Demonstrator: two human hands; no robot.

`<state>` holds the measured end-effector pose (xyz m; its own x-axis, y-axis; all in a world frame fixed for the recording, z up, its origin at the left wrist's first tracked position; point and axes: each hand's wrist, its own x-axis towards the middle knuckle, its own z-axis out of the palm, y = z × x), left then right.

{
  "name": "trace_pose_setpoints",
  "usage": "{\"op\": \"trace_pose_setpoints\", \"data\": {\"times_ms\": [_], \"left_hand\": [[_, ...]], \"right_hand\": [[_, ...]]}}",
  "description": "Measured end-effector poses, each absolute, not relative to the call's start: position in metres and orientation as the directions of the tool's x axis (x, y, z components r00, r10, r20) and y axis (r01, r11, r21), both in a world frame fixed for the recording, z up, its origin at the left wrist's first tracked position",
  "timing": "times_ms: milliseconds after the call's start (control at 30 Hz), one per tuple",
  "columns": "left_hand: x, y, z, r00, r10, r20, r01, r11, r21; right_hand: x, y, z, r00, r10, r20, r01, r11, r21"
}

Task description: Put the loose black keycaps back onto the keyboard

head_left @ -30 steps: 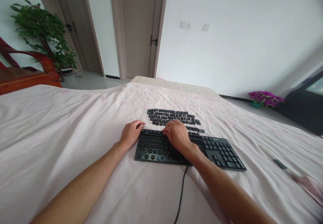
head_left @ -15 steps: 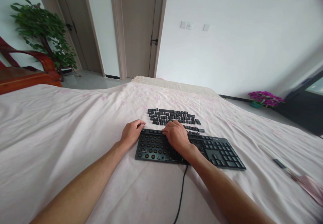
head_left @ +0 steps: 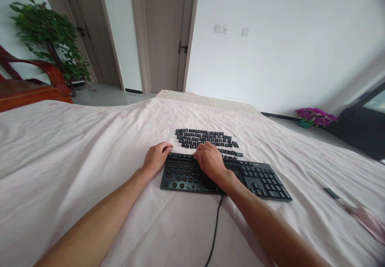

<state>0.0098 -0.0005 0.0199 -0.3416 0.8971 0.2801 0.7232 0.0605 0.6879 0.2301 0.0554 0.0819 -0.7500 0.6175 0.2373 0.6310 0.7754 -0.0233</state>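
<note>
A black keyboard (head_left: 273,179) lies on a pale flowered sheet, its main section stripped to bare round key seats while the number pad still carries keys. My left hand (head_left: 156,155) is at its far left corner, fingers curled against the edge. Over the top row, my right hand (head_left: 209,159) bends its fingers down with the tips closed together. What lies between those tips is hidden. Loose black keycaps (head_left: 198,135) are laid out in rows just beyond the keyboard, and my right hand covers some of them.
A black cable (head_left: 215,231) runs from the keyboard toward me. On the right of the sheet (head_left: 129,219) lies a thin tool with a black section (head_left: 331,193), beside pink cloth (head_left: 368,221). A wooden chair (head_left: 36,78) and plant (head_left: 45,34) stand at left.
Both hands keep nearly the same place and pose. The whole view has shifted very slightly; no keycap has visibly moved.
</note>
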Motion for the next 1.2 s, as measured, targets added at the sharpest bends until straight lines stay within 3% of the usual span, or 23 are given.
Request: {"op": "trace_pose_setpoints", "data": {"times_ms": [300,500,767,1033,1200], "left_hand": [[0.01,-0.001,0.021,-0.35,0.899,0.264,0.723,0.08,0.687],[0.01,-0.001,0.02,-0.343,0.901,0.267,0.72,0.07,0.691],[0.011,-0.002,0.022,-0.349,0.897,0.271,0.722,0.072,0.689],[0.011,-0.002,0.02,-0.34,0.895,0.29,0.722,0.05,0.69],[0.011,-0.003,0.021,-0.357,0.893,0.273,0.7,0.063,0.712]], "right_hand": [[0.232,0.057,0.079,-0.764,0.598,0.242,0.607,0.794,-0.047],[0.228,0.054,0.073,-0.783,0.573,0.242,0.604,0.793,0.078],[0.236,0.044,0.065,-0.76,0.608,0.231,0.628,0.778,0.016],[0.236,0.033,0.066,-0.785,0.584,0.205,0.608,0.791,0.072],[0.251,0.051,0.073,-0.783,0.58,0.227,0.583,0.81,-0.058]]}}
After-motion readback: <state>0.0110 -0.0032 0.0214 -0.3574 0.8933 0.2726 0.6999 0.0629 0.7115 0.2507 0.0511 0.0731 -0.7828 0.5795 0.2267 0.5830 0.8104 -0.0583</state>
